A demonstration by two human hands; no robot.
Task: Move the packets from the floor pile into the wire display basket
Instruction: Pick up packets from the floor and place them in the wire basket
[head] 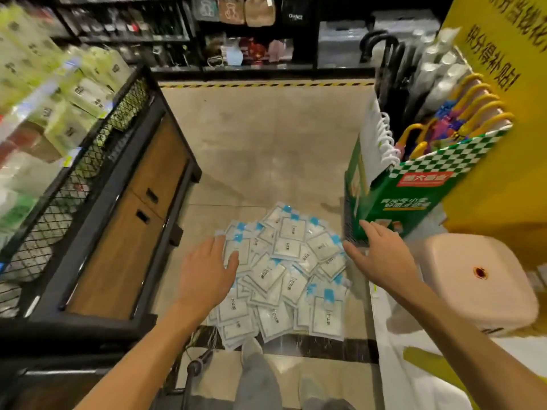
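A pile of several white packets with blue corners (284, 270) lies on the tiled floor in front of my feet. My left hand (207, 267) hovers over the pile's left side with straight, spread fingers and holds nothing; whether the fingertips touch the packets I cannot tell. My right hand (381, 255) reaches out at the pile's right edge, fingers straight and empty. The wire display basket (88, 161) with a black mesh wall stands on a wooden cabinet at the left and holds green and white packs.
A wooden cabinet (130, 229) with a black frame stands close on the left. A green checkered box of umbrellas (414, 187) stands at the right, a pale plastic stool (479, 279) in front of it. Dark shelves line the back. A yellow sign (503, 84) rises far right.
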